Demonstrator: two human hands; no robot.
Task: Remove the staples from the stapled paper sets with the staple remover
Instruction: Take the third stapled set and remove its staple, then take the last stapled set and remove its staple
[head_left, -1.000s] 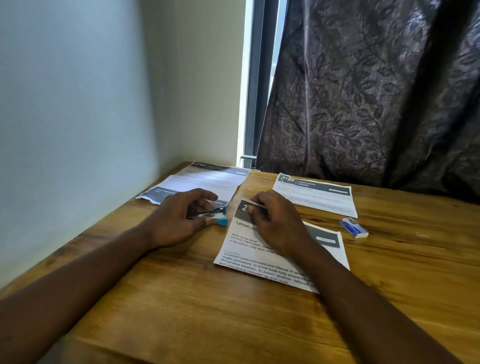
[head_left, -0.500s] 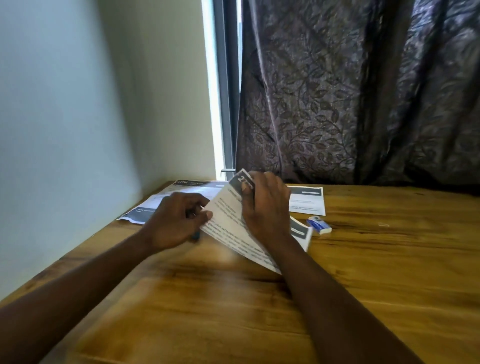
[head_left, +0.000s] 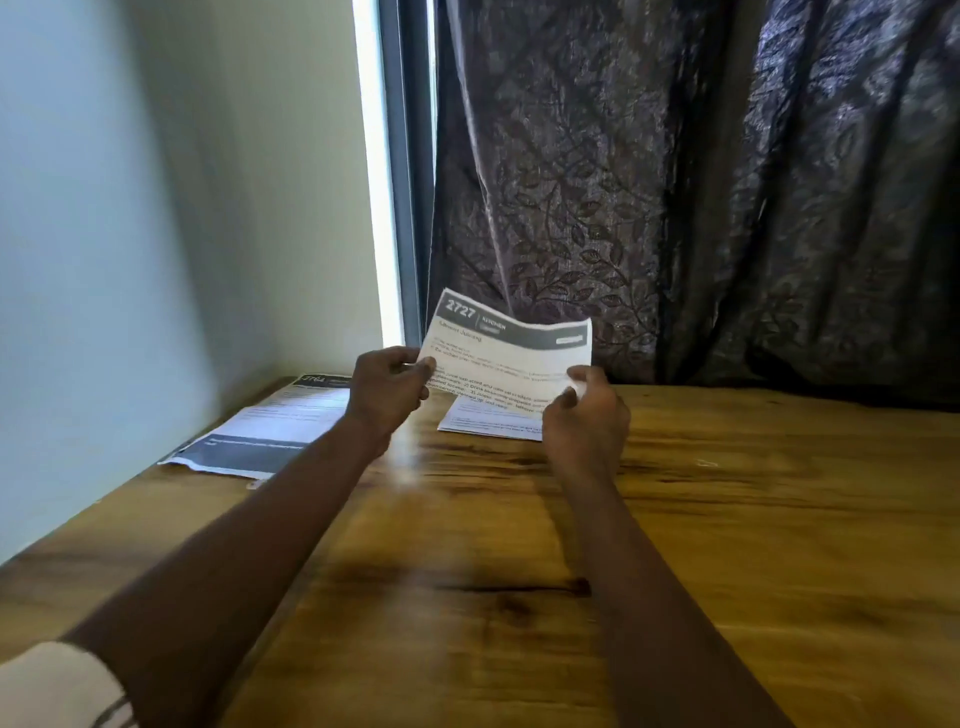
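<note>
- Paper set (head_left: 511, 358) held up off table (head_left: 727, 519), approx 12 o'clock from the person, in front of curtain (head_left: 675, 208).
- L hand (head_left: 387, 387) pinches its 9 o'clock edge; R hand (head_left: 584, 410) curled at lower 3 o'clock corner, grip can't tell.
- Long axis runs 9-to-3, header up, print facing the person.
- Risk: loose sheets slip if one pinch slackens.
- Staple remover not visible.
- Other sheets (head_left: 270, 426) lie at 10 o'clock.

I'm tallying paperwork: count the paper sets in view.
3. One paper set is held up by both hands; one lies at the table's left edge; one lies partly hidden behind the held one.
</note>
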